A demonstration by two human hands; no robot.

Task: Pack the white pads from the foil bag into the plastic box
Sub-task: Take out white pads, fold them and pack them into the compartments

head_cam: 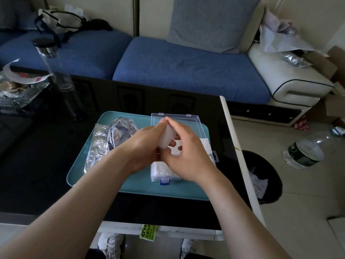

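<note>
The clear plastic box with a blue clip (162, 177) sits near the front edge of the flat teal tray (84, 176), toward its right side. The tray lies on the shiny black table (37, 165). Some soft white pads (160, 168) already lie in the box. Just above it, both hands hold a small stack of white pads (166, 137) between them. The left hand (143, 144) curls its fingers round one side, and the right hand (186, 157) pinches the other. The stack is in the air over the box, not in it yet. To do this well, the person should probably line up the edges, lower the stack flat onto the pads there, and press softly so the lid can shut. The crinkly silver foil bag (100, 146) lies along the tray's left edge, apart from the hands. The clear lid (188, 121) lies open at the tray's far edge. Past the table is a blue sofa (186, 68).
</note>
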